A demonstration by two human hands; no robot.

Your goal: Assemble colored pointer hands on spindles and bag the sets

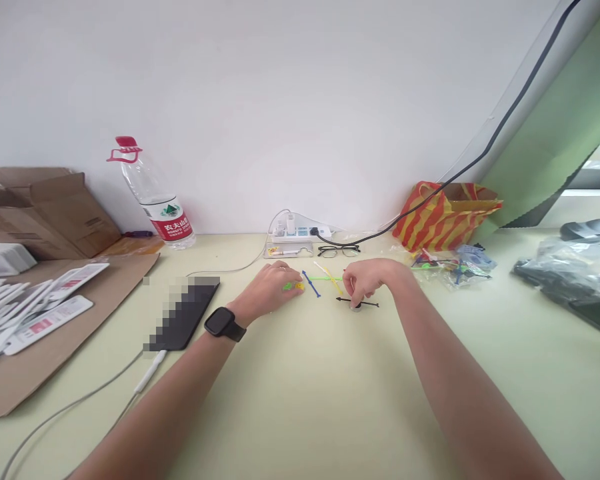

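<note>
Thin coloured plastic sticks lie on the pale green table [300, 400]: a blue one [311, 284], a green one [325, 279], a yellow one [334, 281] and a black one [367, 303]. My left hand [269, 291], with a black watch on the wrist, rests palm down with curled fingers over small green and yellow pieces [295, 286]. My right hand [367, 281] is pinched over a small dark round part [356, 306] at the black stick; what the fingers grip is too small to name.
A phone [185, 315] with a white cable lies left of my left arm. Cardboard with white packets [25, 313], a tilted water bottle [155, 197], a power strip [295, 233], glasses [338, 251], a striped bag [443, 217] and plastic bags [565, 267] ring the work area.
</note>
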